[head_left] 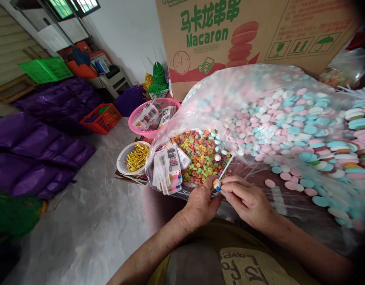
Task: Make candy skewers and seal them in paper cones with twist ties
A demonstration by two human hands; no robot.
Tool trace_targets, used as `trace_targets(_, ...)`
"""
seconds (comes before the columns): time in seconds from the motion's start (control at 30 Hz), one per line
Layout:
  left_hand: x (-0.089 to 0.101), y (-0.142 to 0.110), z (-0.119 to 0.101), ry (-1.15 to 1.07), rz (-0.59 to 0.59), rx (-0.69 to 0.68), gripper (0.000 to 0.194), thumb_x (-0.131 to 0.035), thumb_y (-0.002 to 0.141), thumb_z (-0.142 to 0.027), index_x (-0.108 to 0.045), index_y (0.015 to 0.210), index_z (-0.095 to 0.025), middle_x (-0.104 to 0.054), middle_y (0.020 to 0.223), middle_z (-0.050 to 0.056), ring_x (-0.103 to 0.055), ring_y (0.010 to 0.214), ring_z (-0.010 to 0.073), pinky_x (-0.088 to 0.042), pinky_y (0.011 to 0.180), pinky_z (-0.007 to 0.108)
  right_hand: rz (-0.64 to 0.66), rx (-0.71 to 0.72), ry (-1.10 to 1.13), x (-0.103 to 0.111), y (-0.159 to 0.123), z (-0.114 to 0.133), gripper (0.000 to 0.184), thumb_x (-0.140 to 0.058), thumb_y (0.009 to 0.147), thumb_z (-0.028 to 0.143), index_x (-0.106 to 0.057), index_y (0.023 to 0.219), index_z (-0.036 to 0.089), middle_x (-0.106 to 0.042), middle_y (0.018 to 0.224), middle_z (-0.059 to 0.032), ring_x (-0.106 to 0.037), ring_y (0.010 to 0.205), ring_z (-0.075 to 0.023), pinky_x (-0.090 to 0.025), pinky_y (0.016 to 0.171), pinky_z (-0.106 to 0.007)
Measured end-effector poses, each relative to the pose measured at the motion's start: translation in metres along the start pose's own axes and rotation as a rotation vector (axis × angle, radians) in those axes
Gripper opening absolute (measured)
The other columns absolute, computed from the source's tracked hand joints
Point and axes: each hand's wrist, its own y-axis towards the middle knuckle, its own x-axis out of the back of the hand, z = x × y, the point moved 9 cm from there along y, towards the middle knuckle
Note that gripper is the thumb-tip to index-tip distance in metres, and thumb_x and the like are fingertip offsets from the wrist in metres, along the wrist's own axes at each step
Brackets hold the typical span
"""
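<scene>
My left hand [202,201] is closed around a small printed plastic bag [217,185] with white, red and blue showing. A thin white stick [226,167] pokes up from it, slanting to the upper right. Fingertips of my right hand [249,198] pinch the bag's edge from the right; my fingers hide most of its contents. Just beyond my hands lie many small coloured rings [197,158] on clear plastic, with several white and pale blue balls among them. To their left rests a fanned pile of flat printed bags [170,170].
Pink, white and blue discs [292,114] fill a big clear plastic bag [206,93] on the right, some loose on the table. Behind stands a Macaron carton [206,59]. Left are a white bowl [120,162] of gold ties, a pink basket [134,120] and purple bundles [37,154].
</scene>
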Motion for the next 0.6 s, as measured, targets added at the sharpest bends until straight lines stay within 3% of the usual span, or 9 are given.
trace_targets(0.1,-0.006,-0.002,-0.006,-0.136,0.065,-0.047,0.042,-0.053,0.084,-0.025,-0.043,0.125,-0.018,-0.062,0.1,0.005,-0.056,0.091,0.0187,-0.043,0.087,0.031,0.029,0.076,-0.098,-0.005,-0.005,0.007,0.023,-0.044,0.085,0.005,-0.057,0.096,0.02,-0.065,0.093,-0.0082,-0.064,0.084,-0.0166,-0.053,0.073,-0.027)
trace_targets(0.2,-0.005,-0.005,-0.01,-0.335,0.106,-0.05,0.046,-0.058,0.083,-0.029,-0.043,0.126,-0.019,-0.059,0.104,0.005,-0.053,0.095,0.0175,-0.041,0.09,0.03,0.045,0.056,-0.056,-0.007,-0.007,0.004,0.023,-0.041,0.085,0.005,-0.055,0.094,0.02,-0.064,0.091,-0.0084,-0.064,0.083,-0.0171,-0.054,0.071,-0.028)
trace_targets(0.3,-0.012,-0.01,-0.004,-0.598,0.219,0.066,0.063,-0.066,0.078,-0.037,-0.038,0.132,-0.021,-0.057,0.093,0.002,-0.053,0.077,0.0124,-0.044,0.075,0.026,0.065,0.016,0.092,-0.004,-0.004,0.001,0.017,-0.042,0.086,0.007,-0.052,0.089,0.02,-0.062,0.087,-0.0069,-0.06,0.08,-0.0152,-0.051,0.069,-0.026)
trace_targets(0.4,-0.025,-0.019,-0.003,-0.795,0.392,0.177,0.076,-0.073,0.071,-0.039,-0.033,0.135,-0.023,-0.054,0.083,-0.001,-0.051,0.062,0.0094,-0.043,0.059,0.023,0.162,-0.062,0.245,-0.002,-0.001,-0.003,0.011,-0.045,0.089,0.011,-0.05,0.084,0.02,-0.059,0.079,-0.0029,-0.057,0.071,-0.0124,-0.048,0.065,-0.024)
trace_targets(0.5,-0.027,-0.022,-0.011,-0.828,0.449,0.157,0.07,-0.076,0.067,-0.035,-0.042,0.127,-0.021,-0.055,0.084,0.001,-0.052,0.065,0.0101,-0.043,0.06,0.022,0.288,-0.12,0.349,-0.003,-0.002,-0.003,0.01,-0.046,0.091,0.016,-0.049,0.081,0.02,-0.059,0.077,-0.0011,-0.055,0.067,-0.0102,-0.045,0.061,-0.022)
trace_targets(0.6,-0.022,-0.019,-0.018,-0.704,0.399,0.084,0.06,-0.076,0.068,-0.03,-0.05,0.121,-0.018,-0.054,0.083,0.0,-0.05,0.07,0.0108,-0.042,0.065,0.023,0.35,-0.071,0.339,-0.002,-0.004,0.003,0.013,-0.045,0.091,0.016,-0.051,0.08,0.019,-0.061,0.079,-0.0022,-0.056,0.069,-0.0106,-0.045,0.063,-0.023)
